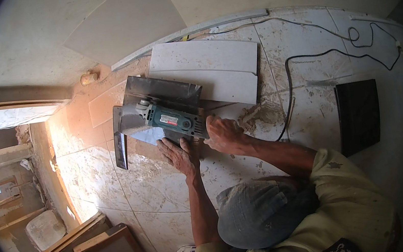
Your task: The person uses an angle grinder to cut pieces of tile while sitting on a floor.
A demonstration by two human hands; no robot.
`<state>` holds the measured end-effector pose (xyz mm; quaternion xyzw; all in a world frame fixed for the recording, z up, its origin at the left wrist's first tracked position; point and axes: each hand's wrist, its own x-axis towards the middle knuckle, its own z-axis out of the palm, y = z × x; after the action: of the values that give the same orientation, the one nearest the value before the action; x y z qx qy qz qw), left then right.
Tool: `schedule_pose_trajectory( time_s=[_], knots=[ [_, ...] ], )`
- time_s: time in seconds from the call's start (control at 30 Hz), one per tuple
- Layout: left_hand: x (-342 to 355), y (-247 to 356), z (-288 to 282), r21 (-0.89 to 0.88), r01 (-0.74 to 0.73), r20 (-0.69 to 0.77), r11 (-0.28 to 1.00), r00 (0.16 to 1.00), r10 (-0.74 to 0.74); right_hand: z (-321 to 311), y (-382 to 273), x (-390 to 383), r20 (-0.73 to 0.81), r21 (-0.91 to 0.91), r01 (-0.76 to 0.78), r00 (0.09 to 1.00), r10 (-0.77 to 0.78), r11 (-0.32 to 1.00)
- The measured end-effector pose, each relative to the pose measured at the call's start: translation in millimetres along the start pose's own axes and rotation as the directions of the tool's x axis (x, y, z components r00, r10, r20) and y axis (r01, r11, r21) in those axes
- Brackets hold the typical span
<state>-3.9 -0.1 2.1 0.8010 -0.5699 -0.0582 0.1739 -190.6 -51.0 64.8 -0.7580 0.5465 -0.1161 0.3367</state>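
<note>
My right hand is wrapped around the rear end of a green angle grinder. The grinder lies slanted, its metal head to the far left and over a dark glossy tile; its disc is not clearly visible. My left hand lies palm down with fingers apart at the near edge of the work, just below the grinder body, seemingly on the dark piece under it. Behind the grinder is another dark slab. A narrow dark strip lies to its left.
White tiles are stacked just behind. A black cord loops over the dusty tiled floor at right, near a black tile. Rubble lies by my right hand. A metal bar runs along the wall. A grey cap fills the lower middle.
</note>
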Motion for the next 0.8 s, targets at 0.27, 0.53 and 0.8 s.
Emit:
schedule_pose_trajectory(
  time_s=[0.27,0.53,0.8],
  knots=[
    [-0.2,7.9,-4.8,-0.01,0.012,0.023,1.0,1.0,-0.012,1.0,4.8,-4.3,-0.021,0.025,0.0,1.0,0.001,1.0],
    [-0.9,-0.9,1.2,0.041,-0.029,-0.017,0.999,0.999,0.03,-1.7,5.3,-7.5,0.003,0.017,-0.006,1.0,0.006,1.0],
    [-0.2,-0.2,0.7,0.044,-0.018,-0.007,0.999,1.0,0.018,-0.9,11.8,-11.7,0.003,0.079,0.005,1.0,-0.005,0.997]
  ],
)
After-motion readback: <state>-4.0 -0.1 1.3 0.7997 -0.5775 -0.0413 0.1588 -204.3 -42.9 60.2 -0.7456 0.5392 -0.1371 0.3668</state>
